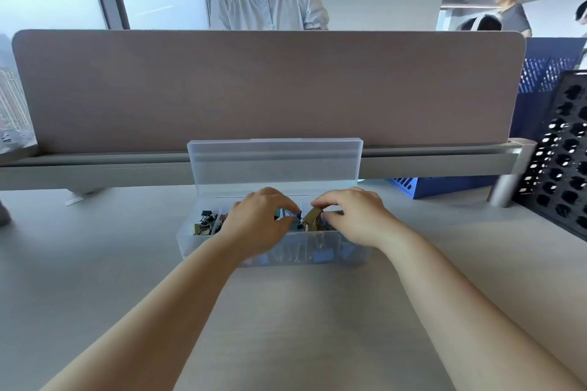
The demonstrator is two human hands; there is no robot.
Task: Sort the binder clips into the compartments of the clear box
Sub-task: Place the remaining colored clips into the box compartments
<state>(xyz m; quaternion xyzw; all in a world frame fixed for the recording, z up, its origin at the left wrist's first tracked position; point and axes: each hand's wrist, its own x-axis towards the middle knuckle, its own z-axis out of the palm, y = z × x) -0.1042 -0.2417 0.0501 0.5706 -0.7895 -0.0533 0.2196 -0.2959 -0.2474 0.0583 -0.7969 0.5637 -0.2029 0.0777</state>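
A long clear box (190, 244) lies across the table with its lid (274, 165) standing open behind it. Its left compartment holds black and gold binder clips (205, 223). Blue clips (322, 255) show through the front wall at the right. Both my hands reach into the middle of the box. My left hand (257, 220) curls its fingers round a blue clip (293, 220). My right hand (352, 216) pinches a gold clip (313, 215) between thumb and fingers, just right of the left hand. Clips under my hands are hidden.
A grey partition screen (270, 86) closes off the table's far edge, with a person standing behind it. A black perforated rack (562, 162) and a blue basket (444, 184) stand at the right. The light table top (95, 263) stretches around the box.
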